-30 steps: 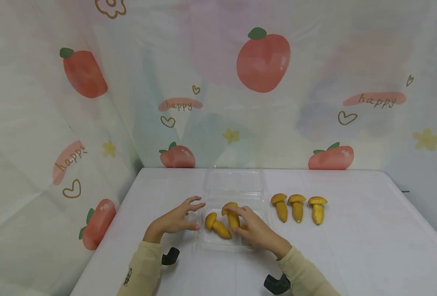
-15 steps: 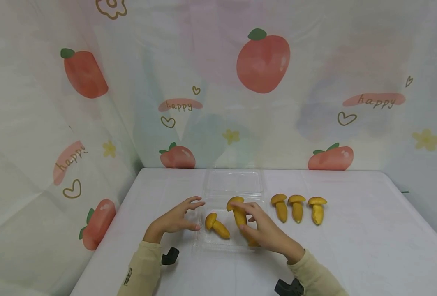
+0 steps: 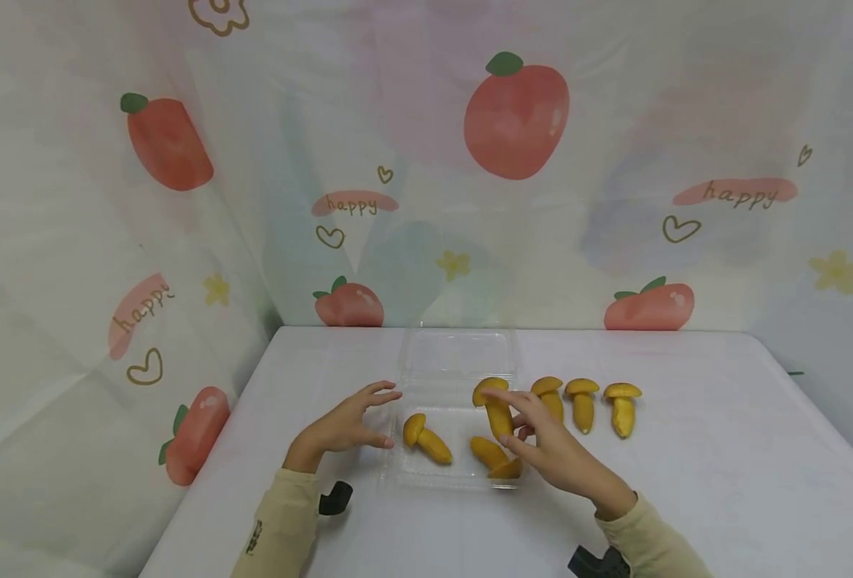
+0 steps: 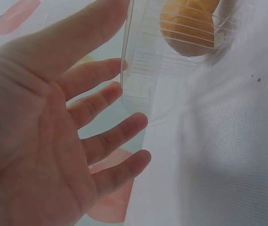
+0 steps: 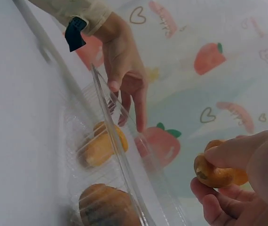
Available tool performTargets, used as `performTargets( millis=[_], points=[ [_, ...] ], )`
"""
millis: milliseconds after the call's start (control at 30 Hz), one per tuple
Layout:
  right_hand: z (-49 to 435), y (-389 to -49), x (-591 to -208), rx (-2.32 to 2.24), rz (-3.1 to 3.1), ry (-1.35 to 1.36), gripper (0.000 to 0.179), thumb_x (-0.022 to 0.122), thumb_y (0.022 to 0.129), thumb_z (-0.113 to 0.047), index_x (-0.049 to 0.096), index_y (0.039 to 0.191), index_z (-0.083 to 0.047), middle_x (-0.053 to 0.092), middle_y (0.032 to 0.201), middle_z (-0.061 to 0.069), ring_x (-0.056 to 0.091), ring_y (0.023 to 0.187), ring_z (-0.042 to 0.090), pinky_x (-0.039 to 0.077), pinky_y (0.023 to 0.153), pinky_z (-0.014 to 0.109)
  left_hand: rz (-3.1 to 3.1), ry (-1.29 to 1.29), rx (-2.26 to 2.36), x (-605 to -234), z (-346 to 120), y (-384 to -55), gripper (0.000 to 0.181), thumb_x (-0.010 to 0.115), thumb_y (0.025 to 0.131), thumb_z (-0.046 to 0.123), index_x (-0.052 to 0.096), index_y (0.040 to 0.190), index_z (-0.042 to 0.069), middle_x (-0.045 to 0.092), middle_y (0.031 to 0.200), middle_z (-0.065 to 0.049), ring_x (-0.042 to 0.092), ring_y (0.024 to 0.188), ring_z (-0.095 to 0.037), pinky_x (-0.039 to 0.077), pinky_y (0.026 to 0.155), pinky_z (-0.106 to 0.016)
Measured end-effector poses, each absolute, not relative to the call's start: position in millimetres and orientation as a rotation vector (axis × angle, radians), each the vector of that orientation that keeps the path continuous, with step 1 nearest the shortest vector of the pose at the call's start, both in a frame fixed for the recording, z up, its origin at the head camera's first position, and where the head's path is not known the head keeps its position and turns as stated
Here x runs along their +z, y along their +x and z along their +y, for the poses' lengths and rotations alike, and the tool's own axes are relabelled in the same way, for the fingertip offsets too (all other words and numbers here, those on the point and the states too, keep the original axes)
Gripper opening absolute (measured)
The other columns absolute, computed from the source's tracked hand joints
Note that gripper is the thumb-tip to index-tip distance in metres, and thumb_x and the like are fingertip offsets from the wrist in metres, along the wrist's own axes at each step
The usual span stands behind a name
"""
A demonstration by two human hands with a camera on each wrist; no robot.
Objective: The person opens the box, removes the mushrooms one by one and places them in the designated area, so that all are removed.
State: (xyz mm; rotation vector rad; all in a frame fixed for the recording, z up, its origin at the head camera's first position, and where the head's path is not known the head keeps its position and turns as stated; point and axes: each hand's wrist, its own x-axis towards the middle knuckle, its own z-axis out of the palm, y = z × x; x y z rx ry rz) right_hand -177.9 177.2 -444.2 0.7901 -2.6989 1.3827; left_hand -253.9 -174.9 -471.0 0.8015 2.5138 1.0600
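Note:
A clear plastic box (image 3: 462,417) lies with its lid folded back. Thumb and fingers of my right hand (image 3: 559,453) pinch a yellow mushroom (image 3: 498,416), cap toward the back, over the box's right part. In the right wrist view this mushroom (image 5: 214,172) is raised off the box wall. Inside the box, one mushroom (image 3: 428,440) lies tilted at the left, and another (image 3: 491,455) lies at the front right corner. My left hand (image 3: 339,425) is spread beside the box's left wall; in the left wrist view its fingers (image 4: 117,134) hold nothing, the thumb right at the rim.
Right of the box, three more yellow mushrooms stand in a row on the white cloth: a near one (image 3: 552,401) partly behind my right hand, a middle one (image 3: 582,405) and a far-right one (image 3: 623,411). The raised lid (image 3: 458,353) reaches toward the printed backdrop (image 3: 412,104).
My right hand has lifted the mushroom from the middle of the box and carried it right, uncovering the mushroom at the front right corner. My left hand has kept its place.

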Motion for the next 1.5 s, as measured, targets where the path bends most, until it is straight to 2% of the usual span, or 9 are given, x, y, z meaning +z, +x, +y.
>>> performTargets(
  millis=[233, 467, 600, 733, 833, 967, 1133, 1367, 1500],
  points=[
    [194.6, -179.0, -438.0, 1.367, -2.705, 0.745, 0.058, 0.065, 0.098, -0.011, 0.043, 0.151, -0.022, 0.052, 0.139, 0.012, 0.064, 0.1, 0.019, 0.051, 0.082, 0.026, 2.493, 0.805, 1.06, -469.5, -175.8, -251.9, 0.081, 0.083, 0.085, 0.024, 0.043, 0.153, 0.005, 0.025, 0.166, -0.019, 0.025, 0.152, -0.045, 0.026, 0.118, -0.069],
    [212.0, -184.3, -435.2, 1.432, -2.619, 0.781, 0.058, 0.062, 0.098, -0.001, 0.041, 0.151, -0.011, 0.049, 0.137, 0.02, 0.064, 0.101, 0.027, 0.055, 0.084, 0.025, 2.498, 0.827, 1.045, -468.9, -174.6, -252.0, 0.08, 0.082, 0.086, 0.02, 0.042, 0.153, 0.003, 0.025, 0.165, -0.019, 0.026, 0.151, -0.046, 0.028, 0.117, -0.068],
    [221.4, -186.4, -437.0, 1.441, -2.6, 0.784, 0.058, 0.061, 0.097, 0.003, 0.04, 0.151, -0.008, 0.046, 0.142, 0.024, 0.063, 0.103, 0.021, 0.056, 0.08, 0.022, 2.493, 0.828, 1.047, -469.0, -174.6, -251.2, 0.08, 0.081, 0.086, 0.021, 0.042, 0.153, 0.003, 0.025, 0.165, -0.02, 0.026, 0.151, -0.046, 0.027, 0.118, -0.068],
    [229.7, -189.1, -437.6, 1.5, -2.565, 0.807, 0.057, 0.058, 0.096, 0.008, 0.04, 0.149, -0.005, 0.049, 0.132, 0.025, 0.063, 0.092, 0.012, 0.057, 0.072, 0.025, 2.494, 0.824, 1.044, -468.7, -175.1, -250.6, 0.08, 0.081, 0.086, 0.021, 0.042, 0.154, 0.005, 0.025, 0.165, -0.02, 0.024, 0.152, -0.046, 0.026, 0.118, -0.069],
    [235.5, -189.2, -434.5, 1.549, -2.551, 0.803, 0.055, 0.057, 0.097, 0.008, 0.04, 0.148, -0.004, 0.049, 0.129, 0.026, 0.067, 0.089, 0.019, 0.059, 0.069, 0.026, 2.492, 0.821, 1.044, -468.6, -175.0, -250.7, 0.08, 0.081, 0.087, 0.021, 0.042, 0.154, 0.005, 0.024, 0.166, -0.02, 0.024, 0.152, -0.046, 0.026, 0.118, -0.069],
    [244.0, -186.9, -428.5, 1.529, -2.583, 0.767, 0.057, 0.057, 0.098, 0.006, 0.037, 0.15, -0.002, 0.045, 0.139, 0.032, 0.068, 0.099, 0.035, 0.06, 0.073, 0.025, 2.495, 0.809, 1.044, -468.5, -174.1, -250.9, 0.079, 0.081, 0.087, 0.02, 0.041, 0.154, 0.006, 0.024, 0.166, -0.019, 0.025, 0.152, -0.045, 0.027, 0.118, -0.069],
    [256.3, -185.1, -423.2, 1.513, -2.683, 0.626, 0.06, 0.062, 0.099, -0.004, 0.036, 0.152, -0.007, 0.039, 0.145, 0.031, 0.065, 0.109, 0.042, 0.058, 0.075, 0.023, 2.494, 0.792, 1.043, -468.3, -173.4, -250.6, 0.08, 0.081, 0.087, 0.021, 0.041, 0.154, 0.006, 0.024, 0.166, -0.018, 0.025, 0.152, -0.045, 0.026, 0.118, -0.069],
    [270.5, -191.3, -426.0, 1.437, -2.706, 0.567, 0.06, 0.064, 0.097, -0.002, 0.038, 0.151, -0.008, 0.042, 0.137, 0.028, 0.066, 0.101, 0.035, 0.058, 0.073, 0.023, 2.487, 0.794, 1.057, -468.3, -173.4, -250.6, 0.079, 0.081, 0.087, 0.019, 0.041, 0.154, 0.006, 0.024, 0.166, -0.018, 0.025, 0.152, -0.045, 0.026, 0.118, -0.069],
    [277.5, -193.4, -428.8, 1.358, -2.672, 0.572, 0.059, 0.065, 0.095, 0.002, 0.041, 0.149, -0.006, 0.047, 0.135, 0.024, 0.065, 0.092, 0.019, 0.056, 0.07, 0.02, 2.492, 0.809, 1.047, -469.3, -173.7, -251.4, 0.08, 0.081, 0.087, 0.02, 0.041, 0.154, 0.005, 0.025, 0.166, -0.018, 0.026, 0.151, -0.045, 0.027, 0.118, -0.069]
  ],
)
